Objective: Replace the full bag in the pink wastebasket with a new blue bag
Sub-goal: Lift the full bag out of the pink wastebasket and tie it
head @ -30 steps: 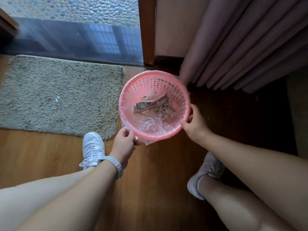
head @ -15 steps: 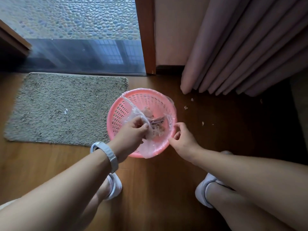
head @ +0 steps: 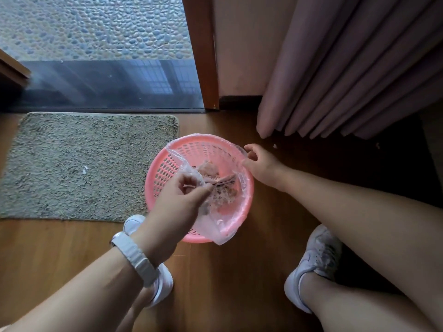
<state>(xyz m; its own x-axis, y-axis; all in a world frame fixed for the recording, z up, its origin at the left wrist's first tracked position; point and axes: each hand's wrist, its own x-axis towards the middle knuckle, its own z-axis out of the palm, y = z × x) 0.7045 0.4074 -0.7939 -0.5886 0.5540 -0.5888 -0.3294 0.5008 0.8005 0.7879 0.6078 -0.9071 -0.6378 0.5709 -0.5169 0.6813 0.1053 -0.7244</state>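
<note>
A pink perforated wastebasket (head: 165,168) stands on the wooden floor between my feet and a curtain. Inside it sits a clear plastic bag (head: 223,226) holding paper scraps and rubbish; its edge is folded over the near rim. My left hand (head: 177,202), with a white watch on the wrist, pinches the left edge of the bag and holds it gathered over the middle of the basket. My right hand (head: 261,164) pinches the bag's edge at the basket's far right rim. No blue bag is in view.
A grey shaggy mat (head: 84,164) lies left of the basket, before a glass door (head: 96,82). A pink curtain (head: 347,68) hangs at the back right. Small scraps (head: 275,146) lie on the floor near it. My white shoes (head: 314,264) stand near the basket.
My left hand has pulled the bag's left edge off the rim toward the middle. My right hand moved from the near rim to the far right rim and took the bag's edge.
</note>
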